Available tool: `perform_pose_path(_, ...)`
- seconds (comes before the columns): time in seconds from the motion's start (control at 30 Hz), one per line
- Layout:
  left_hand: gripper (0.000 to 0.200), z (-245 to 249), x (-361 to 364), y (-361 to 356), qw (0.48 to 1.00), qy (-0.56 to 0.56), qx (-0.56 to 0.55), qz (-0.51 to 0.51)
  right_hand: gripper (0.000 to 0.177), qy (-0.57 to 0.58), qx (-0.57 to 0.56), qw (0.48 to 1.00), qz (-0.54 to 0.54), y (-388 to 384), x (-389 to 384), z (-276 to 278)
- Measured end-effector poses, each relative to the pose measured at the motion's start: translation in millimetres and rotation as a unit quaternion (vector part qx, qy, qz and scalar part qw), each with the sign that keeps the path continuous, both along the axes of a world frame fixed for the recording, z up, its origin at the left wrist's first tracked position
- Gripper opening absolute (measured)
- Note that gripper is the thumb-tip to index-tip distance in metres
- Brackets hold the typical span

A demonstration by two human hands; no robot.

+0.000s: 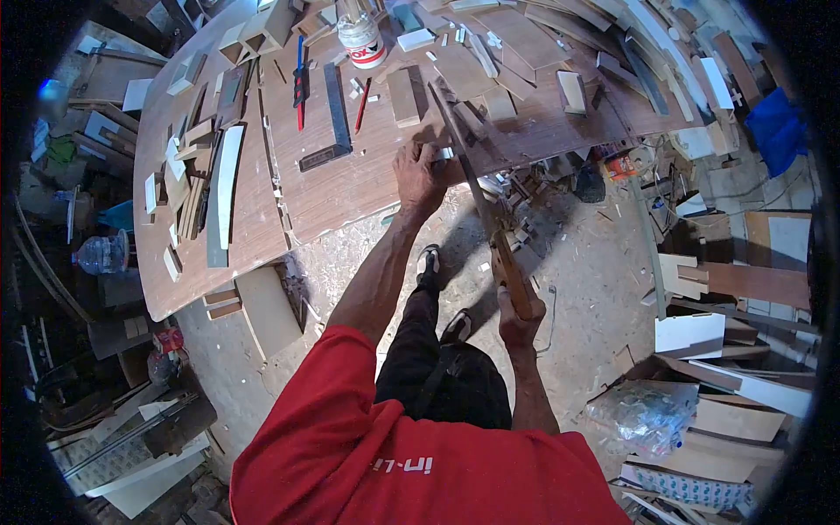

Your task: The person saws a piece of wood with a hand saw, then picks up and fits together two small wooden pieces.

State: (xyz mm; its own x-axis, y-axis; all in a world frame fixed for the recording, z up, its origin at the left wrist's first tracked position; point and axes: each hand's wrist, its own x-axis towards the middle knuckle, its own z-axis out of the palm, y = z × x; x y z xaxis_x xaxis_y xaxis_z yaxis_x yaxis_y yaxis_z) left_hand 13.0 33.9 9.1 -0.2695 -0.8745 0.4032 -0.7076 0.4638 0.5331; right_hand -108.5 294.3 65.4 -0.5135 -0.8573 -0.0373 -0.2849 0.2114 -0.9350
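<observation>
My right hand (521, 319) is wrapped round the wooden handle of a handsaw (473, 179). The long, narrow blade slants up and left across the front edge of the worktable (341, 197). At that edge my left hand (420, 179) has its fingers curled over a small white-faced wood piece (444, 154), close to the left of the blade. Most of this piece is hidden by the fingers. Beyond the left hand lie a try square (335, 118), a red pencil (361, 105) and a flat wood block (404, 98).
A white jar with red lettering (361, 44) stands farther back. Wood strips (194, 197) lie at the table's left, more offcuts along its back and right. Stacked boards (735, 420) and a plastic bag (643, 411) fill the right side. Chips and scraps litter the floor.
</observation>
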Motion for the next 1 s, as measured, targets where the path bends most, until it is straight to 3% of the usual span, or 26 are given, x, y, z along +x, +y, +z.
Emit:
perform_pose_path(0.13, 0.037, 2, -1, 2, 1.000, -0.008, 0.027, -0.001, 0.043, 0.063, -0.080, 0.995, 0.004, -16, -1, -3)
perform_pose_path(0.23, 0.038, 2, -3, 3, 1.000, -0.009, 0.011, 0.009, 0.040, 0.003, -0.045, 0.999, 0.007, -19, -1, -3)
perform_pose_path(0.3, 0.028, 5, -3, 5, 1.000, 0.008, 0.004, 0.006, 0.041, -0.002, -0.033, 0.999, 0.010, -19, -1, -9)
perform_pose_path(0.63, 0.029, 6, -3, 4, 1.000, 0.000, 0.010, 0.005, 0.042, -0.052, 0.016, 0.999, 0.000, -17, 1, 2)
perform_pose_path(0.83, 0.030, 7, -2, 4, 1.000, 0.008, 0.002, -0.004, 0.048, 0.008, -0.072, 0.997, -0.003, -12, 4, -26)
perform_pose_path(1.0, 0.036, 0, -4, 0, 1.000, 0.015, 0.000, 0.009, 0.049, 0.035, -0.038, 0.999, 0.005, -20, 11, -20)
